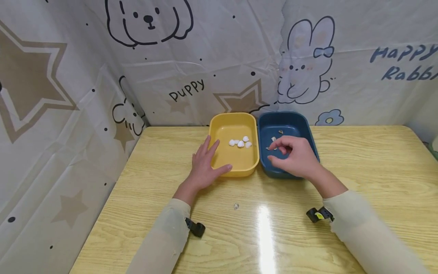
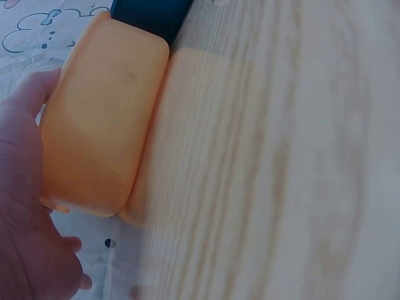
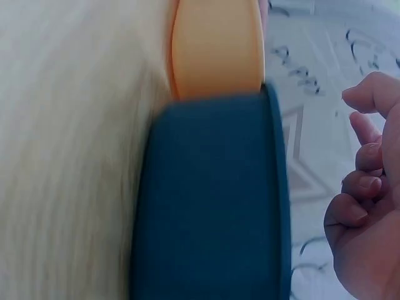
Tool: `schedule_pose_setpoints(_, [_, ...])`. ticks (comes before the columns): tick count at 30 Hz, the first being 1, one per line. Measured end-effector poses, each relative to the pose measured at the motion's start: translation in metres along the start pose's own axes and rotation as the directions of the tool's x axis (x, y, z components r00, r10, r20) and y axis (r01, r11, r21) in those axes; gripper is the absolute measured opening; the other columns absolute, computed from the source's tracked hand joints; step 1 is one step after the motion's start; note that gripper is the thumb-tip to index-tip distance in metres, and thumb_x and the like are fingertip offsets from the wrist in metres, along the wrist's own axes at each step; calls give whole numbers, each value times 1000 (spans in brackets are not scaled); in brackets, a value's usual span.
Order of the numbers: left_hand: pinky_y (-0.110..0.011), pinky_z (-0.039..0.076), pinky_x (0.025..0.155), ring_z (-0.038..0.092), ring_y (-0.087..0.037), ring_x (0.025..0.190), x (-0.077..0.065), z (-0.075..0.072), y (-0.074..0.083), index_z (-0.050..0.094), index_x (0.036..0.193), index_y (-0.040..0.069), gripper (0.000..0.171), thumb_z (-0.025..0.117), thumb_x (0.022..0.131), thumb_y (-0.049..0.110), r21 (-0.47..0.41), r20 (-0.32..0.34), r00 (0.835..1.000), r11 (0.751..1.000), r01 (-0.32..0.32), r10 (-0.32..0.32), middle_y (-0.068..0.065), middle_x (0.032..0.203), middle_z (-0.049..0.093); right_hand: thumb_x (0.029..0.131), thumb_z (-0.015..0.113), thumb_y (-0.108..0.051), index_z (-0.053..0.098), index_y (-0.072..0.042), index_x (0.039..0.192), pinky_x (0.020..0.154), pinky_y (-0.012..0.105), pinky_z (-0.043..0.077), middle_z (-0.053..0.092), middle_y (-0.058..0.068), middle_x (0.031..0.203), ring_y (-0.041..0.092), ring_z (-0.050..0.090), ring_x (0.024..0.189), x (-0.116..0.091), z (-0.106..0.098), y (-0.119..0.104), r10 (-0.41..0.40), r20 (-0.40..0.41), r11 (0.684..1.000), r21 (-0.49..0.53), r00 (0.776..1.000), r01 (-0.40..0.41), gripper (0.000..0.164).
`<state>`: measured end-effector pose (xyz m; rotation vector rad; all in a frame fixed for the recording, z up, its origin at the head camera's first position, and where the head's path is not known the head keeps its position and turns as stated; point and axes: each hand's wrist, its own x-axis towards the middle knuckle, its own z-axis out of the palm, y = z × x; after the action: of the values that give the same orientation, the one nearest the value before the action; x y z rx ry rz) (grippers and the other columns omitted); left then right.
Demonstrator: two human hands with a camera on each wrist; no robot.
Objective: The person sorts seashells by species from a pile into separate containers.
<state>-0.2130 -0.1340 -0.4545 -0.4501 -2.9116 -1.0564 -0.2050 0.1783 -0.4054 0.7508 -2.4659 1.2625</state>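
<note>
My left hand (image 1: 204, 163) rests on the left rim of a yellow tray (image 1: 232, 163), fingers spread and the thumb over its front corner. Several small white, rounded, shell-like pieces (image 1: 240, 144) lie inside that tray. Over the blue tray (image 1: 285, 119) hovers my right hand (image 1: 295, 156). Its thumb and index finger are apart, the other fingers curled in, and nothing shows between them. Several small grey-brown, shell-like pieces (image 1: 280, 131) lie in the blue tray, some partly hidden near the fingertips. In the right wrist view the right hand (image 3: 369, 194) appears above the tray's rim.
The two trays stand side by side near the back edge of the wooden table (image 1: 164, 152). One small greyish piece (image 1: 236, 206) lies on the table in front of them. Behind rises a printed cloth (image 1: 205, 45) with cartoon drawings, also on the left.
</note>
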Motion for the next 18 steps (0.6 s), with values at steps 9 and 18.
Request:
schedule_pose_setpoints(9, [-67,0,111,4,-35,150,0,1,-2,24,161,24,96,66,85,65,5,4,1000,1000,0,0,3,167,-4,75,83,-6,70,-17,87,56,25,37,48,-2,67,17,48,61,-15,24,-24,-128,108,991,55,986,122,21])
schedule_pose_setpoints(18, [-68,1,111,4,-34,150,0,1,-1,24,161,24,95,66,85,64,20,-2,1000,1000,0,0,4,167,-4,74,84,-11,68,-20,87,57,27,38,44,-7,67,13,47,62,-29,52,-36,-166,228,985,91,959,149,22])
